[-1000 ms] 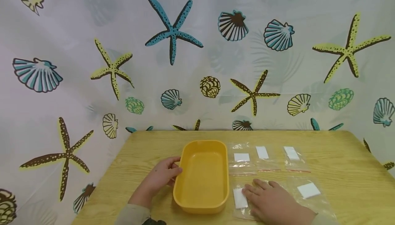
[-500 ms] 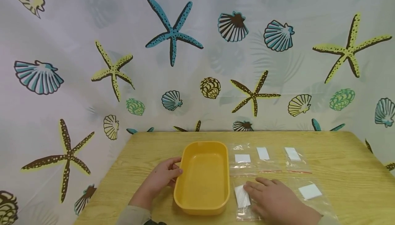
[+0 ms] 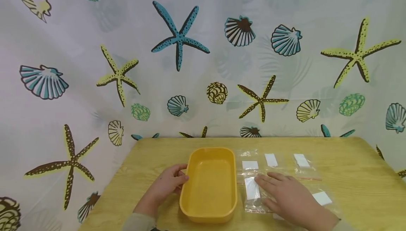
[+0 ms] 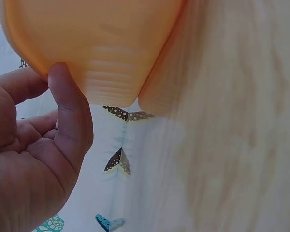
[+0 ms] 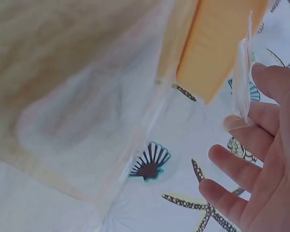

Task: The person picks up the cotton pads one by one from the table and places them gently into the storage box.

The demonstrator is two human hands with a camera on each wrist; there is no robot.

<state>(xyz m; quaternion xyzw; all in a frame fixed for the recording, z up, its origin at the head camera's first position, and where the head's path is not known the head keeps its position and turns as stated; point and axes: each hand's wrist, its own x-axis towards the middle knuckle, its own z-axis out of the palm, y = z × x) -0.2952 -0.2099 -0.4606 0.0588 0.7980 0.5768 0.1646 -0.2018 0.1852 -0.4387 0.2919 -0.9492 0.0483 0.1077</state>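
My left hand [image 3: 166,183] grips the left rim of a yellow plastic tray [image 3: 208,188], thumb outside on its wall in the left wrist view. Nothing lies in the tray. Right of it, my right hand [image 3: 290,199] holds a clear zip bag [image 3: 252,192] with a white rectangle in it. In the right wrist view this plastic bag [image 5: 241,82] stands edge-on by the thumb and index finger, raised off the table. The other fingers are spread apart and loosely bent. Part of another white piece [image 3: 278,217] shows below the right hand; the hand covers the rest.
More clear bags with white rectangles lie on the wooden table: a back-left bag [image 3: 250,165], a back-middle bag [image 3: 271,160], a back-right bag [image 3: 302,160] and a front-right bag [image 3: 321,198]. A curtain [image 3: 203,65] printed with starfish and shells hangs behind.
My right hand has moved up and slightly forward, bringing the bag up with it. A white piece underneath has come into sight. The left hand and tray keep their place; the view tilts slightly.
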